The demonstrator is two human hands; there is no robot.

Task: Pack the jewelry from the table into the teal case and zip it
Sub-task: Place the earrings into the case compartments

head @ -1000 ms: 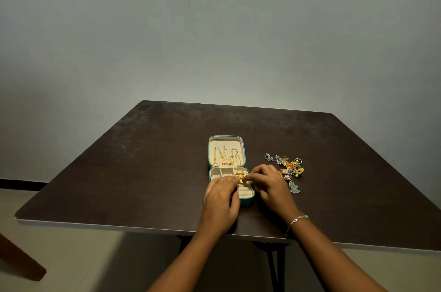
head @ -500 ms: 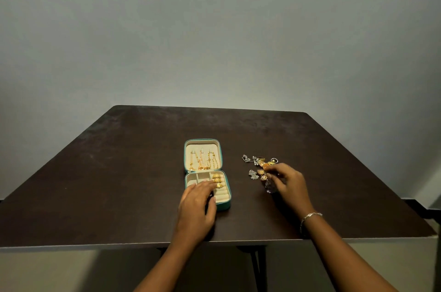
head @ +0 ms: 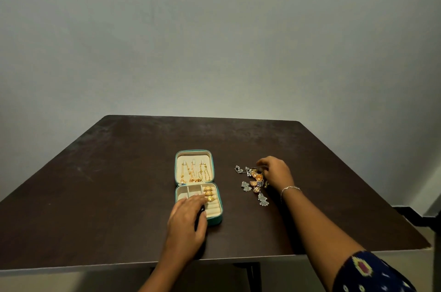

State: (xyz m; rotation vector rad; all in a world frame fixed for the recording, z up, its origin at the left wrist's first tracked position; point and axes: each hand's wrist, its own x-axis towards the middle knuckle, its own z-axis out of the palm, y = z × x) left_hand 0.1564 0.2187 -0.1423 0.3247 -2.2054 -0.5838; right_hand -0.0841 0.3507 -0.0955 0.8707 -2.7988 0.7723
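The teal case [head: 216, 219] lies open in the middle of the dark table [head: 95, 196], cream lining up. Gold chains [head: 193, 173] hang in its lid, and gold rings [head: 208, 193] sit in the ring rolls of the base. My left hand [head: 187, 219] rests flat on the near left part of the base, fingertips by the rings. To the right lies a heap of loose jewelry [head: 253, 182], silver and gold earrings. My right hand [head: 275, 172] is over the far right side of the heap, fingers curled down among the pieces; whether they pinch one is hidden.
The table's near edge [head: 119, 266] runs just below my left wrist. A plain grey wall [head: 214, 41] stands behind the table. A silver bracelet [head: 290, 189] is on my right wrist. A dark object [head: 412, 215] shows past the table's right edge.
My right hand left the case and moved right to the jewelry heap, then reached toward its far side. My left hand stayed on the case. The view shifted to the right.
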